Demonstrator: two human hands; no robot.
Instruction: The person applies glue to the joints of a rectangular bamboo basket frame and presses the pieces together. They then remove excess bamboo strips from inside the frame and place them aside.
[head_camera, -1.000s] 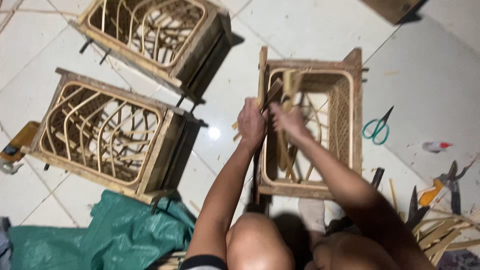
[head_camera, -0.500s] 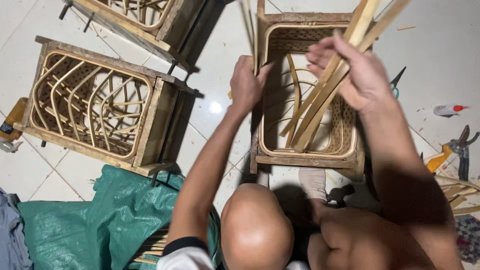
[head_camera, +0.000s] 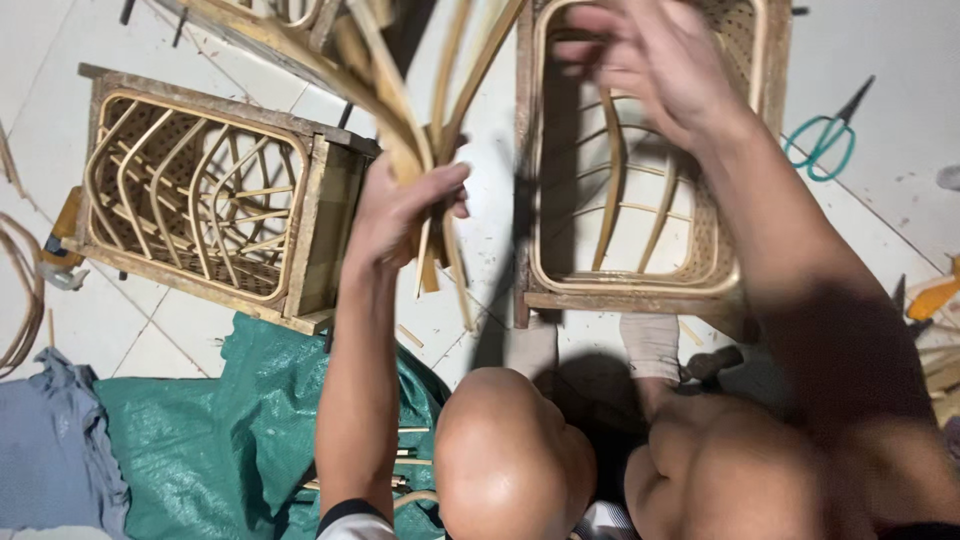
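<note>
Now gripping the bundle of rattan strips (head_camera: 420, 110) in the left hand (head_camera: 400, 210), fist clenched, raised beside the unfinished woven frame (head_camera: 640, 270); half a second ago bundle in the right hand (head_camera: 660, 70), now hovering released, fingers spread, blurred, above frame on floor.

Three rattan crates (head_camera: 200, 205), one scissors (head_camera: 825, 140)
</note>
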